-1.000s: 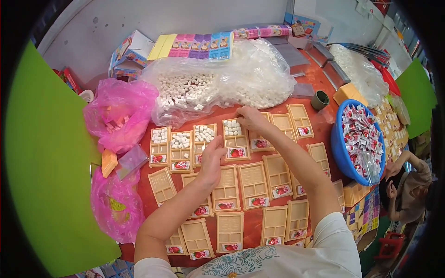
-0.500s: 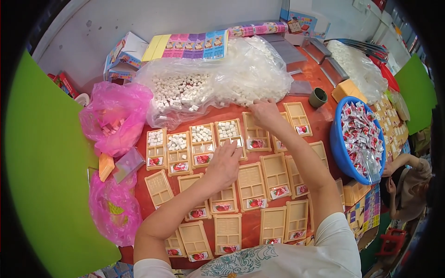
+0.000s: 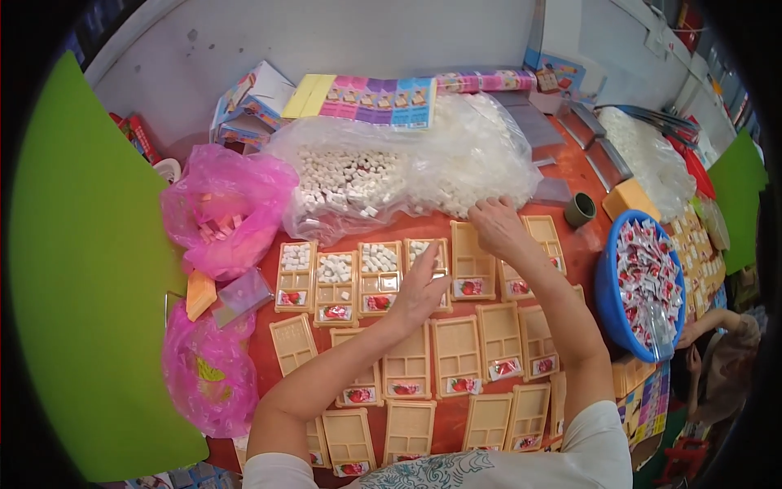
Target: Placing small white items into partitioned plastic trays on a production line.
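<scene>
My left hand [image 3: 417,293], its fingers stretched out, hovers over or touches the fourth beige tray [image 3: 442,253] of the back row, whose upper compartment holds small white cubes. Farther right, my right hand [image 3: 498,228] has its fingers curled together beside the upper end of an uncubed tray [image 3: 471,248]. Whatever it may hold is hidden. White cubes also fill the upper compartments of three trays to the left, including the leftmost tray [image 3: 295,279]. Several trays carry a small red-and-white sachet [image 3: 336,313] in the lower compartment. Behind them lies a clear plastic bag of white cubes [image 3: 350,179].
A blue basin [image 3: 609,285] heaped with sachets stands at right, near a dark cup [image 3: 580,210]. Pink plastic bags [image 3: 220,204] lie at left beside an orange block [image 3: 200,295]. Printed card sheets [image 3: 371,99] rest on the clear bag. Another person's hand [image 3: 692,332] is beside the basin.
The whole view has shifted, so the table sits lower and farther right. My left hand's fingers now point farther up over the fourth tray; my right hand has moved slightly right along the back row.
</scene>
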A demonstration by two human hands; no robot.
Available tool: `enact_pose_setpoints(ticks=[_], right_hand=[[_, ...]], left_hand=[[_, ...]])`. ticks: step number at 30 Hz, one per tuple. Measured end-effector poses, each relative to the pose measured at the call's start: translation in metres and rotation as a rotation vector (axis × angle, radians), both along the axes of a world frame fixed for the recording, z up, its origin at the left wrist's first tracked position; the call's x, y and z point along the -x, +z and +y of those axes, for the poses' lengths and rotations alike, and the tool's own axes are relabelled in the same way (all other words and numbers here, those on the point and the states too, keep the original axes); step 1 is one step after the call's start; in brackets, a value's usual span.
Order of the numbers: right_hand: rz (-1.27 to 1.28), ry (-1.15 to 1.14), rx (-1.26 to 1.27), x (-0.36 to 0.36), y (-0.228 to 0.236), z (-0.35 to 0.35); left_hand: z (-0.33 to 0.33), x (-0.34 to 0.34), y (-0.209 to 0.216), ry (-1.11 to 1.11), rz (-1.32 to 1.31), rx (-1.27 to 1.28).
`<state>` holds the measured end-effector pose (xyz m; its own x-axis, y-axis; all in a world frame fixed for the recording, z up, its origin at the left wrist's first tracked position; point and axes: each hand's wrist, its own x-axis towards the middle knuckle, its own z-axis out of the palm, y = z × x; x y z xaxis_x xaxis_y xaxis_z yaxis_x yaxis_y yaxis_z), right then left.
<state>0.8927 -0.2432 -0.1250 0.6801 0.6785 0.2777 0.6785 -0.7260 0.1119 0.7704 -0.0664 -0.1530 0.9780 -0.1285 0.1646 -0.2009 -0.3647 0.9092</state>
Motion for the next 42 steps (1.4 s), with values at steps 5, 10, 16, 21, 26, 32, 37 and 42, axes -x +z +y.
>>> enact_pose_setpoints(ticks=[5, 10, 16, 21, 26, 32, 37, 42], right_hand=[[0.092, 0.043, 0.065, -0.008, 0.029, 0.031], [0.179, 0.114, 0.090, -0.028, 0.036, 0.086], [0.393, 0.318, -0.250, -0.061, 0.022, 0.159], [0.437, 0.259, -0.380, -0.105, -0.016, 0.226], [0.346, 0.186, -0.297, -0.110, -0.039, 0.276], [0.443, 0.155, -0.227, -0.127, -0.035, 0.270], [0.629, 0.092, -0.426, -0.137, -0.021, 0.254], [0.562, 0.339, -0.495, -0.103, 0.000, 0.245]], left_hand=[[0.001, -0.014, 0.012, -0.014, 0.397, 0.647], [0.024, -0.025, 0.012, 0.093, 0.407, 1.131], [0.075, -0.022, 0.006, 0.266, 0.393, 1.131], [0.114, -0.019, 0.000, 0.290, 0.322, 1.117], [0.140, -0.015, 0.005, 0.342, 0.380, 1.079], [0.153, -0.028, 0.010, 0.366, 0.366, 1.067], [0.152, -0.049, 0.002, 0.316, 0.374, 1.089], [0.150, -0.064, -0.004, 0.355, 0.348, 1.070]])
